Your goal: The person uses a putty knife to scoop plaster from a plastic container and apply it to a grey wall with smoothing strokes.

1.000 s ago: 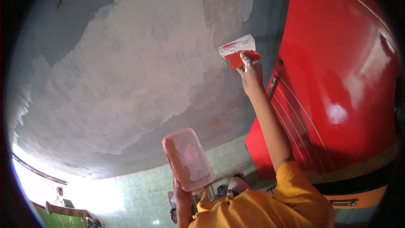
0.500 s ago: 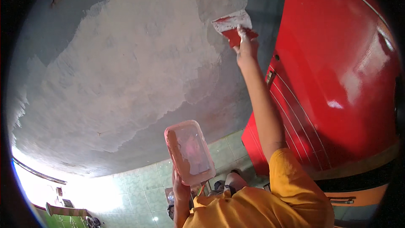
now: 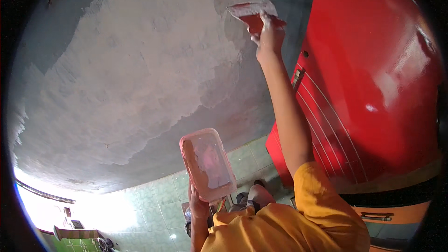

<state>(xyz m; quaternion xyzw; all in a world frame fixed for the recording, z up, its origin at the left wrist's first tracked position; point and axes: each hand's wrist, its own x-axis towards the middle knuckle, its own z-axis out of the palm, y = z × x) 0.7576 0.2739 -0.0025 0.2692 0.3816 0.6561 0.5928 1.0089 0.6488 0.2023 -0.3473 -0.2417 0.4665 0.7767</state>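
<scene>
My right hand (image 3: 270, 37) reaches up to the wall and grips a wide putty knife (image 3: 254, 18), red with pale filler smeared along its blade. The blade lies against the grey wall (image 3: 233, 116), at the right border of a large, lighter patch of spread filler (image 3: 154, 51). Low in front of me, my left hand (image 3: 199, 206) holds a clear plastic tub (image 3: 215, 158) by its lower end. Brownish wall filler (image 3: 195, 168) clings along the tub's left side; the rest of its bottom shows through.
A glossy red cupboard (image 3: 354, 79) with a metal handle stands close to my right arm. Pale green tiles (image 3: 156, 210) cover the floor below the wall. An orange drawer front (image 3: 396, 214) is at the lower right; bright light falls from the lower left.
My right hand has moved the putty knife slightly up and left along the wall, and its blade appears more tilted. The tub is still in my left hand, shifted slightly in view.
</scene>
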